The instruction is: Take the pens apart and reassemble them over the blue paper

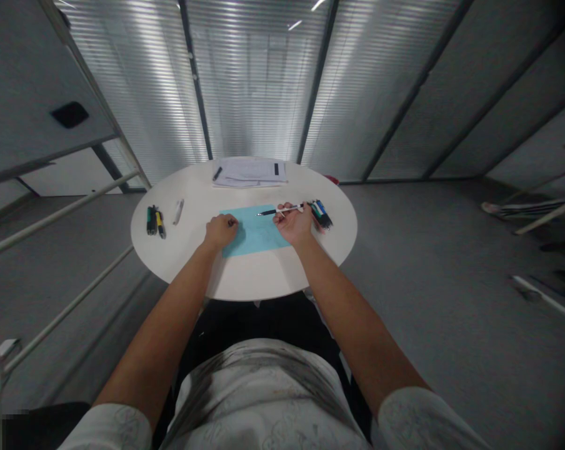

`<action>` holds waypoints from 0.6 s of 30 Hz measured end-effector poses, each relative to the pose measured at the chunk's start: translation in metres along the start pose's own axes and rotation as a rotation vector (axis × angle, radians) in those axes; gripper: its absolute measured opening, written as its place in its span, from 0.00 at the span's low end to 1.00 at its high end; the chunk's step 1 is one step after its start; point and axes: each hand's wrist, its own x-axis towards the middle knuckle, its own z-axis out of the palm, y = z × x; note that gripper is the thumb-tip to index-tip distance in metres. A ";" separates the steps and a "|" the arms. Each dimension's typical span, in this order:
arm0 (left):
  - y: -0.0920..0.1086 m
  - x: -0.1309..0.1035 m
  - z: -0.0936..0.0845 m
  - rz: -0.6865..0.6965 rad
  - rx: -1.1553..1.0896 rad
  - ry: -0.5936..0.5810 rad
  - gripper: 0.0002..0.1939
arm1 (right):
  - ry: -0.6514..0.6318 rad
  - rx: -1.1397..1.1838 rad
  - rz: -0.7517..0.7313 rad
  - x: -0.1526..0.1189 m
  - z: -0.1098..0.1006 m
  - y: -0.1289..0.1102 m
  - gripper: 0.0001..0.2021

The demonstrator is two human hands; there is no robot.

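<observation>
A light blue sheet (257,234) lies on the round white table (249,281). My left hand (221,230) rests at the sheet's left edge, its fingers curled round a small dark object, perhaps a pen cap. Over the right part of the sheet, my right hand (294,224) is turned partly palm up and holds a black and white pen (269,212), whose tip points left. Just right of that hand lies a bunch of pens and markers (320,214).
White papers (249,173) with a dark pen lie at the table's far edge. On the left are green and yellow markers (155,222) and a white marker (178,212). A pale metal rail (67,209) runs left of the table, and blinds hang behind it.
</observation>
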 end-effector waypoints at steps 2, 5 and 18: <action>0.000 0.000 0.000 0.014 0.031 -0.014 0.04 | -0.026 -0.022 -0.015 -0.003 0.001 -0.001 0.27; 0.000 0.000 0.000 0.048 0.143 -0.030 0.03 | -0.057 -0.001 -0.026 -0.006 0.001 -0.002 0.28; -0.006 0.002 0.000 0.053 0.154 -0.033 0.02 | -0.039 0.113 0.036 -0.005 0.004 -0.005 0.30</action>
